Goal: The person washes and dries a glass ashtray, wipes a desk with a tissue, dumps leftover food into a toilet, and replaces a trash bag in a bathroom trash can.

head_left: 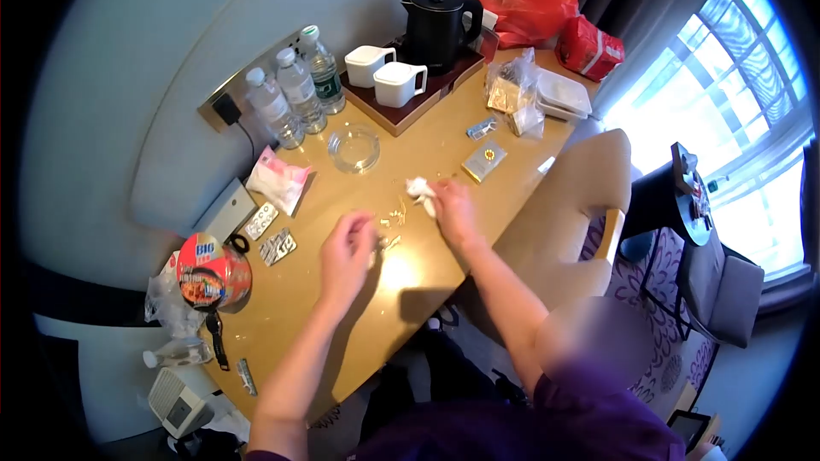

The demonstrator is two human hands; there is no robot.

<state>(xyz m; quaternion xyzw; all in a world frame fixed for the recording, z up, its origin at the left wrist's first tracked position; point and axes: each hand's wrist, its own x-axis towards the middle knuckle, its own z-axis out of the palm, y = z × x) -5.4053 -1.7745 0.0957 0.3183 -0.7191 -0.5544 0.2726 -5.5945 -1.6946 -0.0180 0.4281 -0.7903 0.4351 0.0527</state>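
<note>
My right hand [454, 212] is closed on a crumpled white tissue [420, 189] over the middle of the wooden table [325, 175]. To its left, my left hand [348, 254] is held with its fingers bent together; whether anything is between them is too small to tell. Small yellowish scraps [395, 215] lie scattered on the tabletop between the two hands. Beyond them stands a round glass ashtray [354, 148]. A silver-grey box [484, 160] rests to the right of the tissue.
Bottles [296, 90], a tray [397, 126] with white cups [399, 85] and a black kettle [440, 26] stand along the wall. At the left are a pink-white packet [278, 179], blister packs [278, 246] and a noodle tub [224, 271]. A chair [555, 205] touches the right edge.
</note>
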